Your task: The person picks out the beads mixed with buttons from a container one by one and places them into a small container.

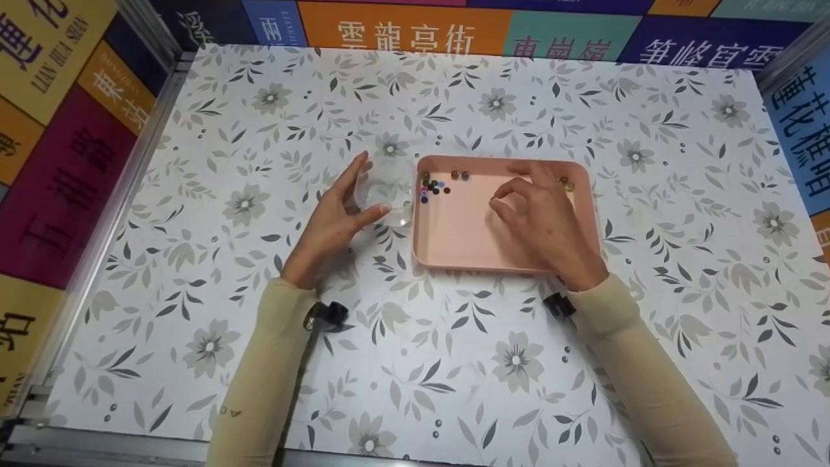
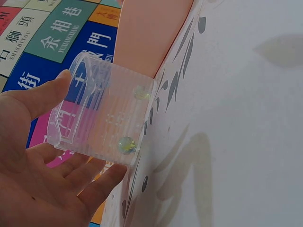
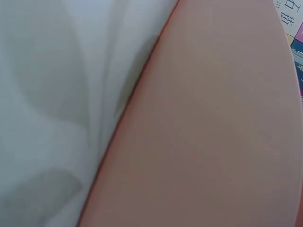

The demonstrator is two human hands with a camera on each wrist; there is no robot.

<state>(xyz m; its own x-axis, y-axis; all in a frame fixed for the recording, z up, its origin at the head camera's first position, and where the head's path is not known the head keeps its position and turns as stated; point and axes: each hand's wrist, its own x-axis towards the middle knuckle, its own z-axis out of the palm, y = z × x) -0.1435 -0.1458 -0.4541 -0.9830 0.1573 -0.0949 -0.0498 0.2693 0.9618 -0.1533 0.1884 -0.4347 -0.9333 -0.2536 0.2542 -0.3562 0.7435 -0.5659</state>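
Note:
A clear ribbed plastic cup (image 1: 387,191) stands left of the pink tray (image 1: 467,250). My left hand (image 1: 334,214) holds it from the left, thumb on the near side and fingers round the far side. Inside the cup, in the left wrist view, lie a glass marble (image 2: 127,145) and a second marble (image 2: 141,91). My right hand (image 1: 545,214) is over the tray, thumb and index finger pinching a small marble, mostly hidden by the fingertips. Several dark and coloured marbles (image 1: 433,186) cluster at the tray's left end. Yellowish marbles (image 1: 567,185) lie at its right.
Two marbles (image 1: 460,175) lie near the tray's far wall. The tray's wall (image 3: 213,118) fills much of the right wrist view. A white floral cloth (image 1: 389,363) covers the table, and coloured panels with lettering (image 1: 402,32) stand behind it.

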